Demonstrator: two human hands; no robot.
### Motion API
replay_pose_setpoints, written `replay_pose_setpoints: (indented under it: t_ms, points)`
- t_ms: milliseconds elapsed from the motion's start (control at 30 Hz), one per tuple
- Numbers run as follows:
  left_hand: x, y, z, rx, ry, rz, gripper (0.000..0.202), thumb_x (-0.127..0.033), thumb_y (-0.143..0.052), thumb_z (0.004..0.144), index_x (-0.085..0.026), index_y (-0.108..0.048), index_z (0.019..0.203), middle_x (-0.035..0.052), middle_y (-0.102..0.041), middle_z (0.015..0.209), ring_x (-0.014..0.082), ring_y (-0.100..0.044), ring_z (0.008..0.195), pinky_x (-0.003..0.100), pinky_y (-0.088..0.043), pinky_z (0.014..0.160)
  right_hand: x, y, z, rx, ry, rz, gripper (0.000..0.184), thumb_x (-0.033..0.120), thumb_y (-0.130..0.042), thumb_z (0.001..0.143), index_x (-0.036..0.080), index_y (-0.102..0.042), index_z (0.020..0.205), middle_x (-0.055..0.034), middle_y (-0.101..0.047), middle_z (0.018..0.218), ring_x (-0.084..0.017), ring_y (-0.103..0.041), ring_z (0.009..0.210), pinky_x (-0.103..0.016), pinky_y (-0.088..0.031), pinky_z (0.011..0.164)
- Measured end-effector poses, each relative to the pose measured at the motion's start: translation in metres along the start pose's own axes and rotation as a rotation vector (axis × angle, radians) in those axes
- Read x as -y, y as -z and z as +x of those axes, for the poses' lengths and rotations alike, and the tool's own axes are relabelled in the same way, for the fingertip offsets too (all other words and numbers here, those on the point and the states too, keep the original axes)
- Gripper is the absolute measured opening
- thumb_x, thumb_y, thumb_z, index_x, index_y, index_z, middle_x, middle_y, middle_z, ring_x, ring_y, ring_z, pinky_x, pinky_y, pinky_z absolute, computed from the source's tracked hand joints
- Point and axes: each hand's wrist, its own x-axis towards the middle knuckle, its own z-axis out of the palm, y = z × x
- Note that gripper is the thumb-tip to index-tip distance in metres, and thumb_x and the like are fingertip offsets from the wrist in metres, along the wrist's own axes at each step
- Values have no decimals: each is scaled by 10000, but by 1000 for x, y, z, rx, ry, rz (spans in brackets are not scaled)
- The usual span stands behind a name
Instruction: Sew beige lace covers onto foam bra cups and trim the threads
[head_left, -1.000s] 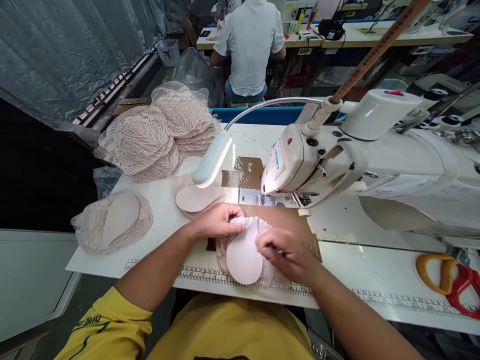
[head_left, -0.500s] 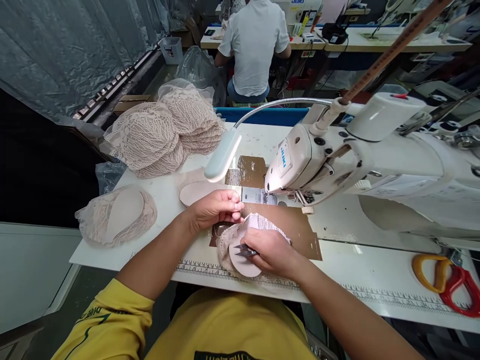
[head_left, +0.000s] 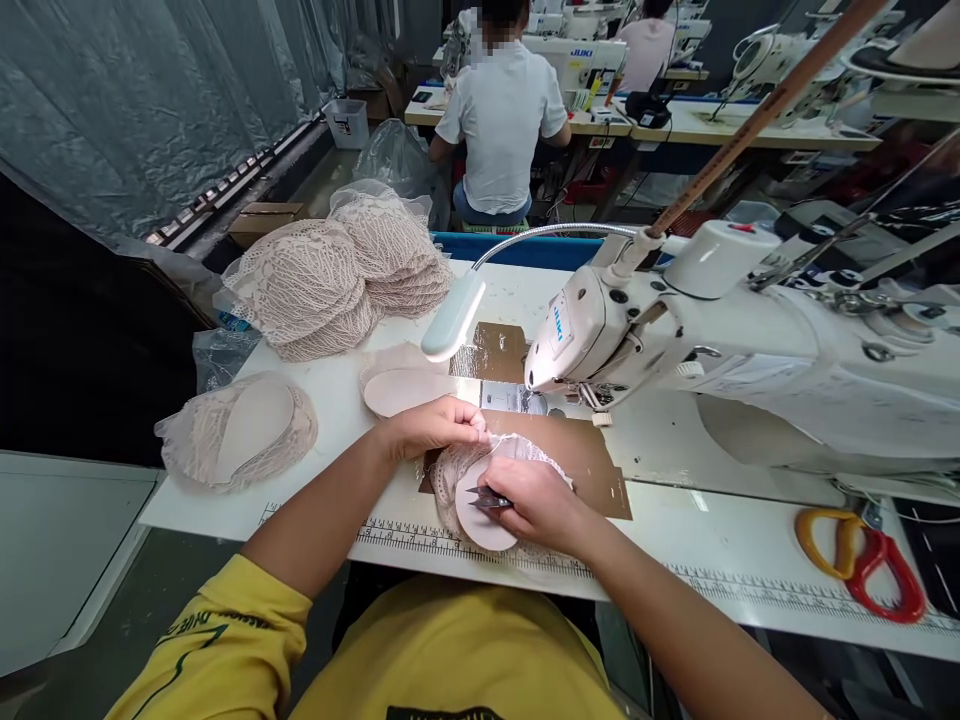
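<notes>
A lace bra cup [head_left: 448, 480] with a smooth pale pad [head_left: 480, 525] lies in front of me at the table's front edge. My left hand [head_left: 442, 424] is closed, its fingertips pinched at the cup's far left edge. My right hand [head_left: 536, 500] rests over the cup, closed around small thread snips [head_left: 489, 497] whose dark blades point left over the pad. The snips' handle is hidden in the palm. Just beyond the hands is the sewing machine's metal needle plate [head_left: 514, 398], and another pale pad piece [head_left: 405, 390] lies to its left.
The white sewing machine [head_left: 600, 320] stands at right, a lamp [head_left: 454, 315] beside its head. A lace cup stack [head_left: 300, 280] fills the back left; another lace cup with a pad [head_left: 255, 430] lies nearer. Scissors [head_left: 885, 580] lie far right. A person [head_left: 499, 130] sits ahead.
My left hand has come slightly down onto the cup's edge, its fingers closer together. The right hand keeps the snips over the pad. The view has tilted up and shifted a little.
</notes>
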Motion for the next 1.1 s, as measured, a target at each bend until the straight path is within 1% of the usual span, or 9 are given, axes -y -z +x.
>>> replay_pose_setpoints:
  t_ms: [133,167,267,333,433,567,733,933,1100]
  points:
    - [-4,0,-1,-27,37,-241,318,-236,-746,694,-148,-441,700,0,-558,676,100,-568,654,178,-367,557,2,2,2,13,-15,7,55,151,-528,784,196,-559,794,-23,-607,788,-152,-525,701,-249,-349,591]
    - [-5,1,-1,-27,39,-279,328,-232,-752,687,-150,-435,708,2,-560,684,116,-596,686,184,-387,577,3,2,3,14,-23,14,38,186,-534,809,196,-560,782,-23,-610,784,-152,-529,695,-249,-352,589]
    - [-7,3,-3,-24,29,-343,321,-242,-751,690,-152,-448,743,-4,-561,703,123,-622,692,200,-423,606,5,6,3,24,-36,49,156,341,-543,864,197,-576,815,-32,-631,798,-161,-547,698,-254,-370,584]
    - [-7,3,-3,-45,-24,-322,292,-250,-733,710,-151,-465,767,-9,-562,700,100,-601,639,201,-430,602,6,9,2,38,-40,89,209,390,-503,896,201,-593,905,-44,-656,855,-176,-577,748,-269,-405,616]
    - [-6,1,-3,-82,-118,-226,231,-274,-681,763,-142,-495,794,-5,-565,694,79,-570,606,184,-411,580,7,18,-1,48,-80,187,244,332,-409,948,219,-596,1056,-51,-687,992,-187,-621,861,-303,-462,722]
    - [-8,-2,-3,-107,-142,-132,212,-307,-634,794,-132,-514,789,-2,-553,691,67,-553,592,155,-318,505,8,35,-6,-102,-208,261,293,317,-441,937,235,-579,1182,-53,-658,1184,-206,-610,1057,-342,-467,884]
    - [-8,-2,-3,-111,-140,-115,226,-324,-638,794,-134,-516,793,1,-553,711,77,-573,606,161,-304,500,8,47,1,-276,-416,189,255,353,-496,900,231,-623,1083,-34,-713,993,-206,-656,872,-317,-496,722]
    - [-7,-5,-6,-75,-169,-153,218,-322,-643,796,-132,-536,806,-13,-537,665,97,-584,638,176,-347,543,-1,32,18,-330,-426,156,206,282,-488,891,227,-652,1004,-31,-720,961,-201,-652,845,-317,-476,710]
    - [-7,-6,-3,-286,-199,-185,161,-226,-668,755,-118,-574,829,29,-640,700,87,-577,640,201,-412,622,2,35,14,-361,-477,228,218,323,-530,874,219,-653,1020,-31,-719,945,-201,-654,849,-323,-484,738]
